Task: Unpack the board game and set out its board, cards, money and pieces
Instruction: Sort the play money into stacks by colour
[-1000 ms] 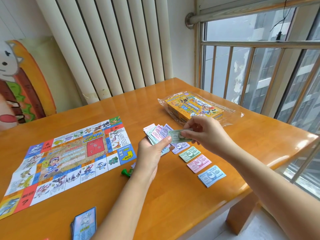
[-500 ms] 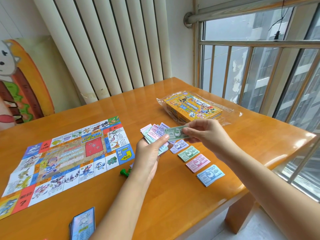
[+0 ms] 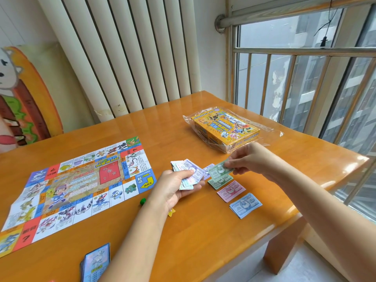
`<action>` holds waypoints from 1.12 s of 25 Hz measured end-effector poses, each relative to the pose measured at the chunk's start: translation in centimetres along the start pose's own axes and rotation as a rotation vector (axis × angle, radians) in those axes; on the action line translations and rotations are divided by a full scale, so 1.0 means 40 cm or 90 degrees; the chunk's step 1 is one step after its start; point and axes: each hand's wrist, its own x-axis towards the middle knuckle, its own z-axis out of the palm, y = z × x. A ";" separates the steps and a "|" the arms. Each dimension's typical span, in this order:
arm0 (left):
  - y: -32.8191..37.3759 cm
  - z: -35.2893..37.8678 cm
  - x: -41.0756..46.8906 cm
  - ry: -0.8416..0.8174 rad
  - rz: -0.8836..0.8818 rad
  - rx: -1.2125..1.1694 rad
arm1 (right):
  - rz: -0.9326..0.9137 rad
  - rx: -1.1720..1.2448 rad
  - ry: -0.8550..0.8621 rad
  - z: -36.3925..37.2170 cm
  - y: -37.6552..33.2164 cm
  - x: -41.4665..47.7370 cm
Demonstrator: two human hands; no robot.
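Lying unfolded on the left of the surface (image 3: 183, 241), the board (image 3: 81, 186) is looking set out and the card deck (image 3: 95, 263) is sitting at the front edge, so the job is seeming past halfway, with money sorting under way. The yellow game box (image 3: 225, 129) is resting closed amid its clear plastic wrapper (image 3: 268, 132), its contents not showing. The left hand (image 3: 175, 189) is gripping a fanned wad of notes (image 3: 188, 173) while the right hand (image 3: 251, 159) is pinching one green note (image 3: 218, 169) above the green pile (image 3: 220, 182), beside the purple pile (image 3: 208, 169), pink pile (image 3: 231, 191) and blue pile (image 3: 245, 205); a green piece (image 3: 143, 201) and a yellow star piece (image 3: 171, 212) are lying loose nearby.
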 end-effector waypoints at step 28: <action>-0.016 0.010 0.005 -0.019 -0.074 -0.004 | 0.035 -0.222 -0.035 0.028 0.015 0.039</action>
